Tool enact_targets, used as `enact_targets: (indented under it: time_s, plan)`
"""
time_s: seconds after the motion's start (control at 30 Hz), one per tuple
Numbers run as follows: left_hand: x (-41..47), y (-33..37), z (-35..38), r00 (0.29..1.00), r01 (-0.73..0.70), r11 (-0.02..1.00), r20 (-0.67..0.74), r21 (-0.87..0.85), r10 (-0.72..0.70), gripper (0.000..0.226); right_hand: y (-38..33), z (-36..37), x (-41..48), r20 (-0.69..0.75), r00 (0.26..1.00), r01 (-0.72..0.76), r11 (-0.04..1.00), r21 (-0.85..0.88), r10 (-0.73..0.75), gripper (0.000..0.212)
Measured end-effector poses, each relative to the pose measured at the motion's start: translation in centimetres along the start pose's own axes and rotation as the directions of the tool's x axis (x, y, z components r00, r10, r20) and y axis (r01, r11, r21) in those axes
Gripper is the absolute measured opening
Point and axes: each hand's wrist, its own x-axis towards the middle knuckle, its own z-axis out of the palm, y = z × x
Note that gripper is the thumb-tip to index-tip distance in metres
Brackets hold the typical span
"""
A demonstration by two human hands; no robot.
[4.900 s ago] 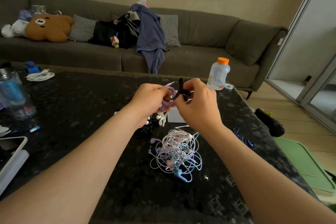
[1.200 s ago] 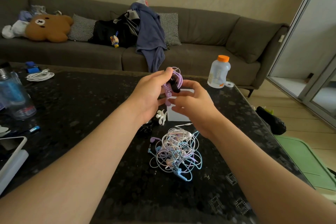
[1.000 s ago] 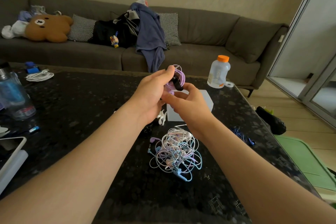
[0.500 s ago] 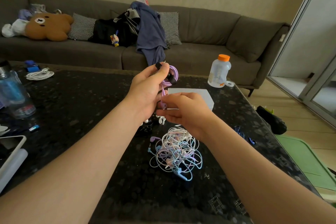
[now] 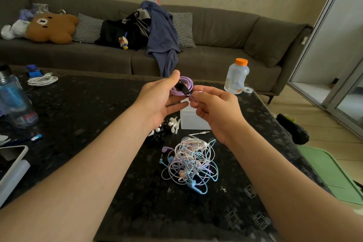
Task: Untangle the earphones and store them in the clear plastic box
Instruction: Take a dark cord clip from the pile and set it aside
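My left hand (image 5: 159, 97) holds a coiled purple earphone bundle (image 5: 186, 82) bound by a black tie, thumb on top, above the table. My right hand (image 5: 218, 110) pinches a loose purple end of that bundle at its lower right. Below the hands stands the clear plastic box (image 5: 191, 121), partly hidden by my right hand. A tangled heap of white, blue and purple earphones (image 5: 191, 163) lies on the black table (image 5: 88, 108) nearer to me.
White and black cable ties (image 5: 173, 124) lie left of the box. A bottle with an orange cap (image 5: 236, 75) stands at the far right edge. A water bottle (image 5: 14, 100), a white cable coil (image 5: 42, 80) and a tablet (image 5: 10, 161) are at the left.
My left hand turned the purple bundle and shifted it slightly right. My right hand moved from below the bundle up to its right side and now pinches a loose end.
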Motion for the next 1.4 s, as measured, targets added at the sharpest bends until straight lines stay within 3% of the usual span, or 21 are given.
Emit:
enact_targets:
  time_s: [0.3, 0.53, 0.73, 0.93, 1.1, 1.4]
  plan:
    - [-0.5, 0.1, 0.4, 0.988, 0.128, 0.99, 0.08, 0.063, -0.133, 0.036, 0.1, -0.5, 0.3, -0.049, 0.997, 0.056, 0.998, -0.036, -0.057, 0.013]
    - [-0.8, 0.3, 0.1, 0.974, 0.215, 0.976, 0.081, -0.021, -0.213, 0.036, 0.1, -1.1, 0.1, 0.052, 0.997, 0.067, 0.997, -0.043, -0.064, 0.015]
    - [-0.8, 0.1, -0.1, 0.951, 0.305, 0.952, 0.062, -0.009, -0.304, 0.039, 0.0, -1.5, 0.1, 0.094, 0.986, 0.15, 0.977, -0.153, -0.137, 0.017]
    - [-0.7, -0.1, 0.3, 0.96, 0.26, 0.964, 0.095, 0.055, -0.264, 0.039, 0.6, -1.5, 0.3, 0.06, 0.957, 0.286, 0.898, -0.334, -0.283, 0.017]
    - [-0.4, -0.3, -0.1, 0.95, 0.258, 0.964, 0.166, 0.058, -0.264, 0.036, 1.2, -1.5, 0.6, 0.054, 0.95, 0.301, 0.858, -0.417, -0.307, 0.02]
    - [0.2, -1.1, 0.5, 0.968, 0.071, 0.959, 0.215, 0.274, -0.133, 0.021, 1.3, -1.4, 1.0, 0.054, 0.915, 0.354, 0.731, -0.584, -0.4, 0.026]
